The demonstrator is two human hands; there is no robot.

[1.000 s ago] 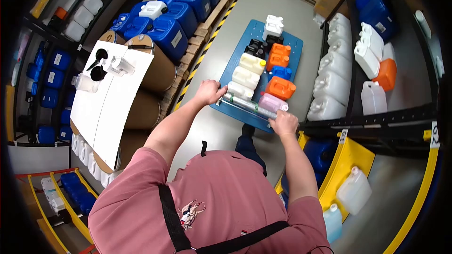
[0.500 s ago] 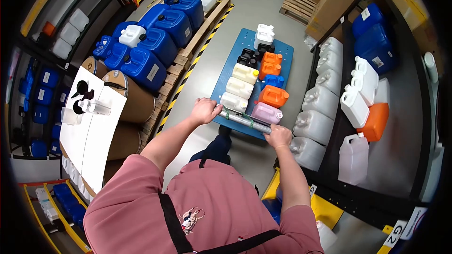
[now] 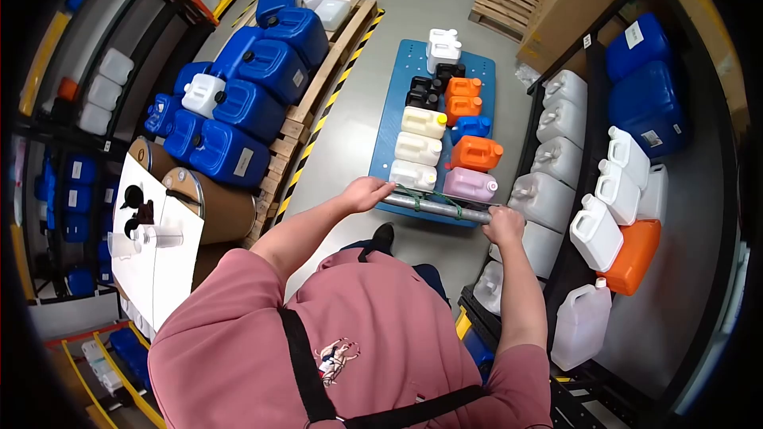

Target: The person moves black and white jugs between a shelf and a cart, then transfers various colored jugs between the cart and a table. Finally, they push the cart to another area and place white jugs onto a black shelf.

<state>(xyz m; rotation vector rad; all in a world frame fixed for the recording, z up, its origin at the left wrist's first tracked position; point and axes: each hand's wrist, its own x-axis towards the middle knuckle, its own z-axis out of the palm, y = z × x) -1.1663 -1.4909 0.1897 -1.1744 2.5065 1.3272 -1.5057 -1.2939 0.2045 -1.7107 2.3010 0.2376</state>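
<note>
Both of my hands grip the metal push handle (image 3: 445,207) of a blue platform cart (image 3: 387,123). My left hand (image 3: 368,194) is wrapped round its left end, my right hand (image 3: 504,225) round its right end. Green ties are wound on the bar between them. Plastic jerrycans stand on the deck in two rows. Nearest the handle are a whitish jerrycan (image 3: 413,175) and a pink one (image 3: 470,183). Beyond them come cream jerrycans (image 3: 418,148), orange ones (image 3: 475,153), a small blue one (image 3: 470,127), black ones (image 3: 422,93) and a white one (image 3: 443,49) at the far end.
On the left, blue drums (image 3: 274,65) fill a wooden pallet (image 3: 324,71) edged by striped floor tape. A white board (image 3: 171,262) with clear containers rests on brown barrels (image 3: 208,195). Close on the right is a rack (image 3: 556,258) of jerrycans. An empty pallet (image 3: 505,0) lies ahead.
The cart has turned slightly, its handle end swinging right in view. My hands remain on the bar and have moved right with it. The right-hand rack appears closer, and my stepping feet have shifted.
</note>
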